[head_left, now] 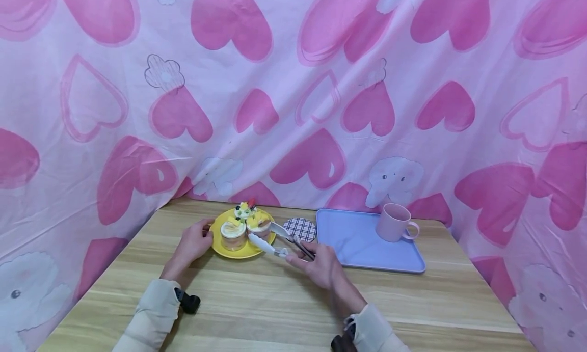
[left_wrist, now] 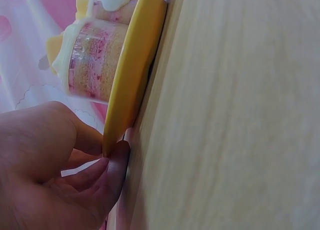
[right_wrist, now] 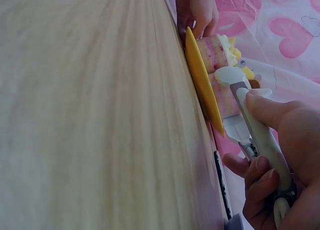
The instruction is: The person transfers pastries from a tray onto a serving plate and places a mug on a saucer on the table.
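Note:
On the yellow plate (head_left: 236, 254) stand several clear cups of layered cake topped with cream and fruit, among them a front-left cake cup (head_left: 233, 236), a right cake cup (head_left: 258, 223) and a back one (head_left: 244, 211) with a strawberry. My left hand (head_left: 194, 243) pinches the plate's left rim between thumb and fingers, as the left wrist view shows up close. My right hand (head_left: 323, 268) grips a pair of tongs (right_wrist: 265, 140) with white heads. In the right wrist view, the spread tong heads lie on either side of the right cake cup.
A round checked coaster (head_left: 300, 229) lies right of the plate. Beyond it is a blue tray (head_left: 348, 250) with a pink mug (head_left: 393, 223) at its right end. Behind the wooden table (head_left: 257, 311) hangs a pink heart-patterned cloth (head_left: 284, 87).

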`<action>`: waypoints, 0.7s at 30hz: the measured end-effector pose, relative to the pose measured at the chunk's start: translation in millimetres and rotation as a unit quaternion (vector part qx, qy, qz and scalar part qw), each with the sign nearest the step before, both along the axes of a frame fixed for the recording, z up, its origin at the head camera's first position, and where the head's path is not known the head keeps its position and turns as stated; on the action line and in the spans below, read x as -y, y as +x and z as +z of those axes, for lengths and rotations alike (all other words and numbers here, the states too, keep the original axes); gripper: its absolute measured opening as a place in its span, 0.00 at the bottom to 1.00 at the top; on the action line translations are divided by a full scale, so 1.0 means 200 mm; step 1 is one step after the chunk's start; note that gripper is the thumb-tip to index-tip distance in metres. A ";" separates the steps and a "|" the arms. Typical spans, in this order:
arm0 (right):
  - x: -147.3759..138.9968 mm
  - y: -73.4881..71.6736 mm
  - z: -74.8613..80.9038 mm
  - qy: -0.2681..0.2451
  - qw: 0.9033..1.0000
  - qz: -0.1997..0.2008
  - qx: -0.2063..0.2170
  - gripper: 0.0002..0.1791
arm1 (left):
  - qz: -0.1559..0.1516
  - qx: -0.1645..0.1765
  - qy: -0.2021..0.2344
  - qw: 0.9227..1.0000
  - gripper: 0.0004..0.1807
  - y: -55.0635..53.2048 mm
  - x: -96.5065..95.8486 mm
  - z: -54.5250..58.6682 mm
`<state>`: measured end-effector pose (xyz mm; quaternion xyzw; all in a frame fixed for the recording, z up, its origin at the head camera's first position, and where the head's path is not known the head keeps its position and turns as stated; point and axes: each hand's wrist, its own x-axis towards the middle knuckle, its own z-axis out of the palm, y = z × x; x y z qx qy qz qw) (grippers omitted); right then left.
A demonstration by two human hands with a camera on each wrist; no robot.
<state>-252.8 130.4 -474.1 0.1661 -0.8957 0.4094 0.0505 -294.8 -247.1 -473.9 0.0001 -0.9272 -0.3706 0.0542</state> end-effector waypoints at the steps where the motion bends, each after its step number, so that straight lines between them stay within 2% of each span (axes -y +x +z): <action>1: -0.01 0.00 0.00 0.004 1.000 -0.001 -0.003 0.25 | 0.000 -0.001 0.000 1.000 0.30 0.00 0.00 0.00; 6: -0.02 0.00 0.01 0.021 1.000 -0.008 -0.007 0.21 | 0.000 -0.002 0.000 1.000 0.30 -0.01 0.00 0.00; 18: -0.01 0.00 0.01 0.019 1.000 0.012 -0.007 0.23 | -0.002 -0.007 -0.004 1.000 0.30 -0.01 0.01 -0.01; 21: -0.02 0.00 0.02 0.002 1.000 0.008 0.006 0.27 | -0.003 -0.009 -0.004 1.000 0.30 -0.01 0.01 -0.01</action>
